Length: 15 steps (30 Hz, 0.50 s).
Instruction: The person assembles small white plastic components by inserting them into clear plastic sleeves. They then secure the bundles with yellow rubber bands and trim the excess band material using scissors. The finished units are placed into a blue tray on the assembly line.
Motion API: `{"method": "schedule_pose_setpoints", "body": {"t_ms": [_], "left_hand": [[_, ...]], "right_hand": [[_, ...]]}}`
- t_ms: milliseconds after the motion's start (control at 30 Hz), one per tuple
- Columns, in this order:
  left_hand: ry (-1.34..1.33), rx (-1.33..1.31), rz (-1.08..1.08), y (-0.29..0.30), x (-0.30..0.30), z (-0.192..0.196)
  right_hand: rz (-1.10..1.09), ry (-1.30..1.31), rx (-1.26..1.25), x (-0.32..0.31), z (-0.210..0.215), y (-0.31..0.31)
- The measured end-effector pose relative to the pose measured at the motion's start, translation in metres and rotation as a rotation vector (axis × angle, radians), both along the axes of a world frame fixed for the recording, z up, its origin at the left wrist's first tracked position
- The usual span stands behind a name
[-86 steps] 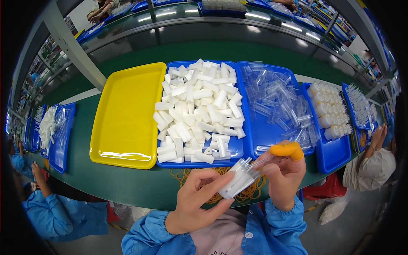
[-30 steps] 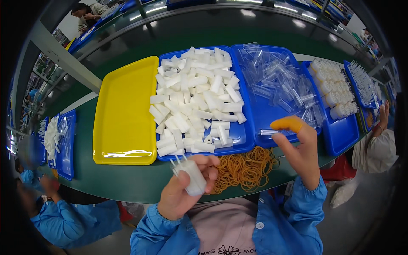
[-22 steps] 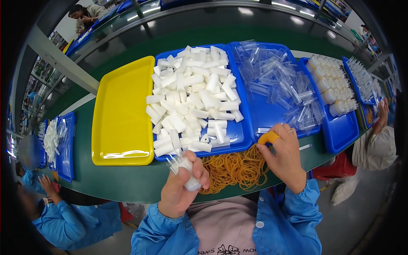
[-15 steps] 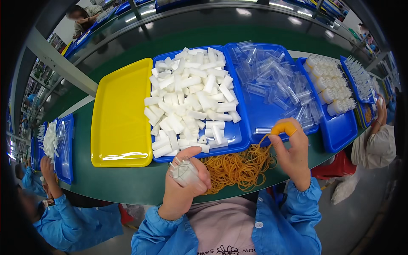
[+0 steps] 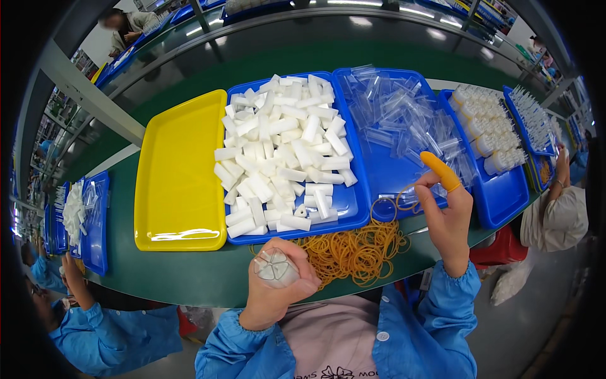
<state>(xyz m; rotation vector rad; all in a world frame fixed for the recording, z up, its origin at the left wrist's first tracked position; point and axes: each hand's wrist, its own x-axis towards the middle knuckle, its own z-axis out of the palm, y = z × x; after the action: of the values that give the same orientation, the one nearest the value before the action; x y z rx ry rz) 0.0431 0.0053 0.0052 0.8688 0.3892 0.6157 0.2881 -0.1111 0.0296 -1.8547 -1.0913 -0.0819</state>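
Left hand (image 5: 278, 287) grips clear bundle (image 5: 275, 268); right hand (image 5: 445, 211) pinches rubber band (image 5: 390, 203).

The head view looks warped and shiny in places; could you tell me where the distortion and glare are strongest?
In the head view, fisheye bending curves the green table edge and blue trays toward the dark rim; glare streaks the yellow tray near its front lip and the grey surface behind; the centre stays sharp.

Yellow tray (image 5: 180, 170), blue tray (image 5: 353, 208), white foam pieces (image 5: 281, 151), orange rubber bands (image 5: 353, 249).
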Motion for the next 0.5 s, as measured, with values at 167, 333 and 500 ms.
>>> {"method": "schedule_pose_setpoints", "body": {"t_ms": [167,333,500], "left_hand": [[0.034,0.026,-0.024,0.000,0.002,0.001],[0.128,0.133,-0.145,0.001,0.000,0.002],[0.185,0.307,-0.315,-0.007,0.011,0.016]], "right_hand": [[-0.014,-0.046,0.010,0.004,-0.001,0.001],[-0.001,0.012,0.012,0.008,-0.001,0.000],[0.160,0.206,0.030,-0.027,0.020,-0.007]]}}
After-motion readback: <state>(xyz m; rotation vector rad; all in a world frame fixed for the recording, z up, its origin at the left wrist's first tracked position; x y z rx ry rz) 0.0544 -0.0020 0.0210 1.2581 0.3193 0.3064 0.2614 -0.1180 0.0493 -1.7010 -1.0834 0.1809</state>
